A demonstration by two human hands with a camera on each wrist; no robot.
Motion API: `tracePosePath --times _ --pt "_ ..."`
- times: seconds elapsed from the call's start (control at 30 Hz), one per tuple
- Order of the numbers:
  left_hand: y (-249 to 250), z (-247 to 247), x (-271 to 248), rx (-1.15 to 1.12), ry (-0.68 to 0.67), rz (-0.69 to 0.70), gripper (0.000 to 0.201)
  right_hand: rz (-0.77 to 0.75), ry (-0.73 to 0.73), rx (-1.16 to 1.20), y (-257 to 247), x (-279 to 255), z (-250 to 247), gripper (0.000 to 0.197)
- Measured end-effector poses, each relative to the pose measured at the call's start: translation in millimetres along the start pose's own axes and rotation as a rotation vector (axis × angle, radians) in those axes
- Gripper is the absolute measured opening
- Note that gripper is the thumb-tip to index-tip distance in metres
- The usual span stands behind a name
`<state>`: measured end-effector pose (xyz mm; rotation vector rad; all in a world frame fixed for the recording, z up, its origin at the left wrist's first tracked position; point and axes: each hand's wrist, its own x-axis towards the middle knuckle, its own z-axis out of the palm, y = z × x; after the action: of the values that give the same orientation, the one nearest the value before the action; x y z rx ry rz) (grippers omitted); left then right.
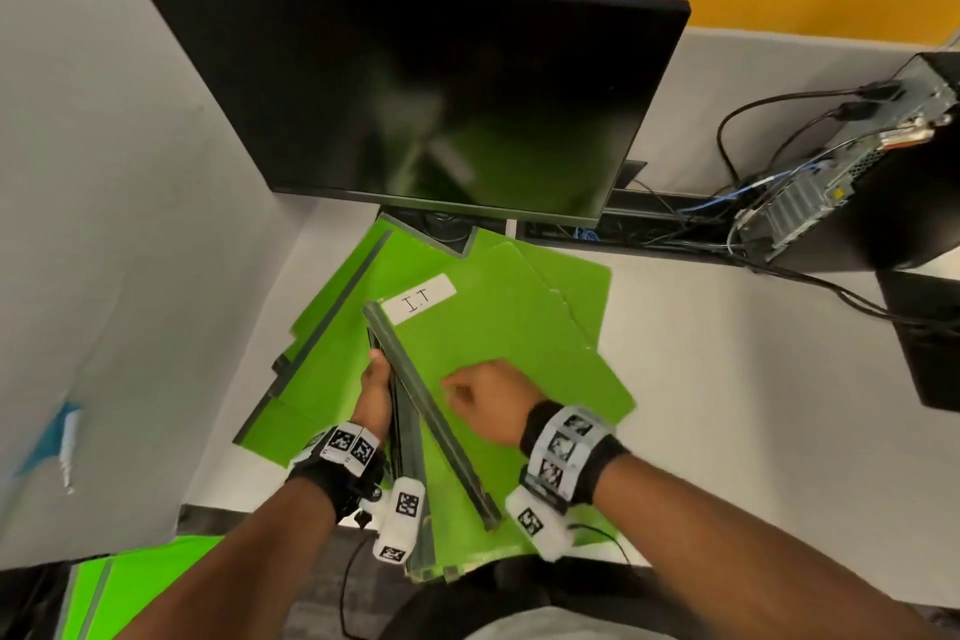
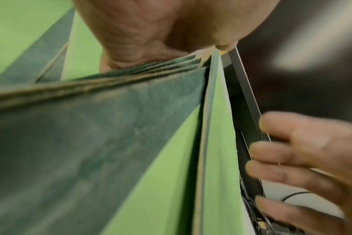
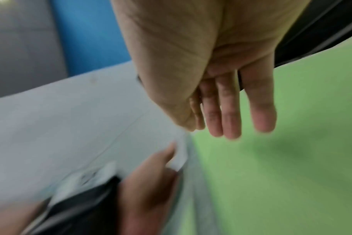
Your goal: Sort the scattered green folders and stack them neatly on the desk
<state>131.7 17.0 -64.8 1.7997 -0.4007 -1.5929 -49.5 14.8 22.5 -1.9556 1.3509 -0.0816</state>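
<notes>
Approx count: 1 dark flat monitor (image 1: pixel 415 88), 1 black PC tower (image 1: pixel 883 161), 1 white "I.T" label (image 1: pixel 420 298), 2 hands; bright green card folders (image 1: pixel 519 327) overlap, no. unclear.

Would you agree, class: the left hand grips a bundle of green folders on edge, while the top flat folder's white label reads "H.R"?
Not quite. The label on the flat folder reads "I.T", as the head view shows. The rest holds: the left hand grips a bundle of green folders standing on edge.

Bare forearms, no sleeves. Left hand (image 1: pixel 375 387) and right hand (image 1: pixel 485 398) bare. Each wrist wears a black strap (image 1: pixel 332 478) carrying white blocks (image 1: pixel 400 517) printed with black square tag markers; thin black cable (image 1: pixel 597 530) runs off right wrist unit.
</notes>
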Motion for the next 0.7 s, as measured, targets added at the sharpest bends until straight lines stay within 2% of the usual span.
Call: tracePosePath --times 0.03,0.1,0.17,0.2,0.3,0.4,0.47,0.57,0.63,0.7 --pt "2.7 1.8 -7.5 0.029 -0.003 0.020 0.100 0.078 0.085 0.029 24.0 5.3 -14.2 0.037" --pt "16.1 8.3 -28.8 0.120 0.006 0.091 0.074 0.310 0.178 -0.045 78.0 8.2 -41.7 0.052" --pt "17.8 11.2 -32.5 0.252 0.057 0.142 0.059 0.558 0.088 -0.131 119.9 0.6 -58.2 0.069" --pt "17.7 12.8 -32.1 0.281 0.070 0.156 0.058 0.606 0.004 -0.149 131.1 -4.7 -59.7 0.069" --pt "18.5 14.4 -31.9 0.254 0.097 0.168 0.058 0.539 -0.141 -0.206 143.3 -18.9 -44.6 0.055" --pt "18.1 16.7 -27.4 0.172 0.120 0.126 0.054 0.515 -0.268 -0.256 140.0 -30.1 -28.8 0.054" --pt "18.7 18.4 -27.4 0.170 0.127 0.119 0.052 0.524 -0.241 -0.131 140.4 -32.0 -26.0 0.054" --pt "18.2 19.6 -29.1 0.189 0.108 0.124 0.063 0.518 -0.094 0.136 134.3 -25.9 -22.6 0.077" --pt "15.8 16.8 -26.4 0.197 0.094 0.132 0.083 0.510 -0.076 0.100 128.6 -19.2 -15.9 0.091" --pt "15.4 11.0 -25.7 0.164 0.076 0.113 0.096 0.512 -0.064 0.033 125.0 -14.5 -10.0 0.095"
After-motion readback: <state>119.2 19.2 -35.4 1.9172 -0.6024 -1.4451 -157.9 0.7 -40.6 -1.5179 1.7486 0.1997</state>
